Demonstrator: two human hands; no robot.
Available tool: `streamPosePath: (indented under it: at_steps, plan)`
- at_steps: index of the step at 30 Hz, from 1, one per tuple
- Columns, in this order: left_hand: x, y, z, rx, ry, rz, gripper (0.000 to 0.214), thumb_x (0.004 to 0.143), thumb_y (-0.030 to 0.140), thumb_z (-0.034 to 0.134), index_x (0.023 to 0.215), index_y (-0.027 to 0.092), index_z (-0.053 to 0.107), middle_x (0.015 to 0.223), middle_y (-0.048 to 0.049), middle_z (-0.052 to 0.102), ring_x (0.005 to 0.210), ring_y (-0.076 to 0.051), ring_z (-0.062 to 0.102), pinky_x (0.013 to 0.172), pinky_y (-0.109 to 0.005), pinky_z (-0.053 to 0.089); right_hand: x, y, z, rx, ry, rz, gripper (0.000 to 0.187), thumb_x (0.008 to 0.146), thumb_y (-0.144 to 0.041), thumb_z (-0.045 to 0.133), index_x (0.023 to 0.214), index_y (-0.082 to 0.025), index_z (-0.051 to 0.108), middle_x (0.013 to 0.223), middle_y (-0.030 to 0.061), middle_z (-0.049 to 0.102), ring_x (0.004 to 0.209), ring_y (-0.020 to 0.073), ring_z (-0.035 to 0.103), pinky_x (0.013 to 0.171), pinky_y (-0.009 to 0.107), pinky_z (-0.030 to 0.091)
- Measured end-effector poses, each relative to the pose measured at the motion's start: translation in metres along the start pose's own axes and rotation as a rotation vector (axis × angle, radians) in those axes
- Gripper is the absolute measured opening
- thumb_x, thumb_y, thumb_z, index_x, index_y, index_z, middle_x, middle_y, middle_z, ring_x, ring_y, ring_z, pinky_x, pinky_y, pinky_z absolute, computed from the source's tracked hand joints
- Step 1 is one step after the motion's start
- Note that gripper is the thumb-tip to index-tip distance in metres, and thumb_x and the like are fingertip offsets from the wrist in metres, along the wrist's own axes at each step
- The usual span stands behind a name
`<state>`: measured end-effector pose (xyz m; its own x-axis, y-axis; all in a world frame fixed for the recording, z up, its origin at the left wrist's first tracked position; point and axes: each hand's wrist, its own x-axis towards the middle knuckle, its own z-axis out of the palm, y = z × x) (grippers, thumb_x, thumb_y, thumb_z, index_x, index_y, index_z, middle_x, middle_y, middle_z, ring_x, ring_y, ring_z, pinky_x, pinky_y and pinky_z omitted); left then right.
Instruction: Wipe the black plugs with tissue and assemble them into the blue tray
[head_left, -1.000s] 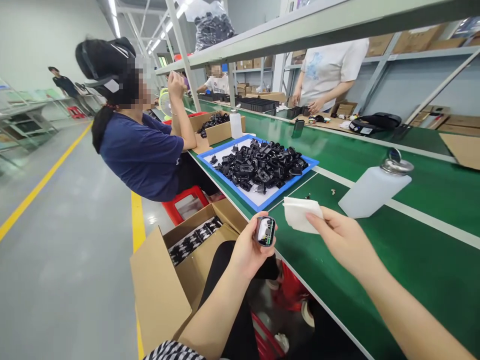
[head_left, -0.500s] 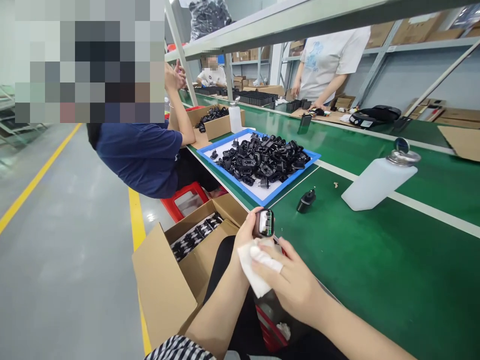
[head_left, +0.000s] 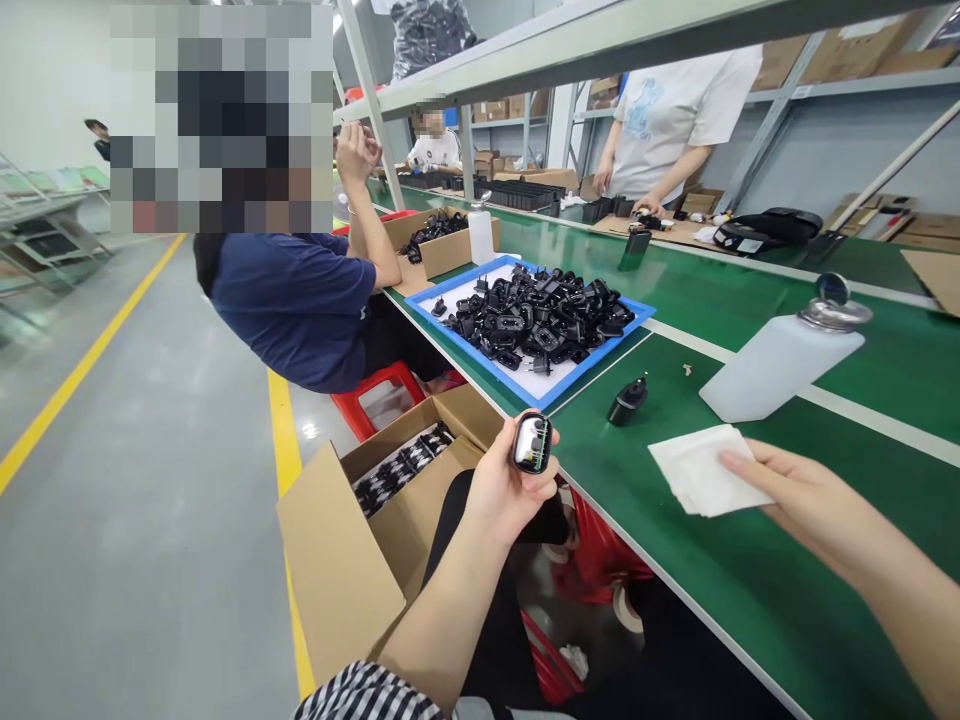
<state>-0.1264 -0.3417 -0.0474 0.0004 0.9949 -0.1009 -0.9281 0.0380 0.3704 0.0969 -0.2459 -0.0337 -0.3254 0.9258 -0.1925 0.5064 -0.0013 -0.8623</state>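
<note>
In my left hand (head_left: 504, 492) is a small black plug adapter (head_left: 532, 443), its glossy end with green and white parts behind it turned up toward me. The fingers wrap round its sides, just off the table's edge. My right hand (head_left: 802, 490) pinches a folded white wipe (head_left: 709, 470) over the green table. Between the hands, farther back, a single black plug adapter (head_left: 627, 401) lies on the table with its pins pointing up and away. A blue-rimmed tray (head_left: 559, 388) holds a heap of black plug adapters (head_left: 536, 315).
A white pump bottle (head_left: 780, 365) stands at the right, another (head_left: 481, 232) behind the tray. An open carton (head_left: 341, 575) with packed black parts is at my left. A co-worker in a blue shirt (head_left: 292, 300) sits beyond it; another person (head_left: 660, 120) stands across the table.
My right hand has moved right with the white wipe, away from the plug adapter. My left hand still holds the adapter, now uncovered. The whole view has shifted slightly.
</note>
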Motion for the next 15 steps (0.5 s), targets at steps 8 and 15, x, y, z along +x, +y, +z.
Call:
streamPosePath:
  at_steps: [8, 15]
  plan:
    - [0.003, 0.002, -0.001, -0.045, 0.101, -0.020, 0.027, 0.080, 0.031, 0.034, 0.075, 0.014, 0.054, 0.066, -0.0033, 0.053, 0.036, -0.002, 0.025, 0.031, -0.013, 0.020, 0.014, 0.022, -0.001, -0.669, 0.306, -0.345, 0.032, 0.071, -0.042, 0.036, 0.095, -0.022, 0.042, 0.095, 0.0170, 0.053, 0.084, 0.0336, 0.050, 0.052, 0.039, 0.044]
    - [0.002, 0.008, -0.017, -0.024, 0.059, 0.025, 0.014, 0.069, 0.024, 0.049, 0.077, 0.014, 0.054, 0.074, -0.0035, 0.055, 0.044, -0.005, 0.039, 0.037, -0.015, 0.030, 0.003, -0.007, 0.033, -0.721, 0.405, -0.619, 0.029, 0.078, -0.034, 0.030, 0.096, -0.019, 0.047, 0.092, 0.0108, 0.054, 0.077, 0.0275, 0.052, 0.067, 0.041, 0.041]
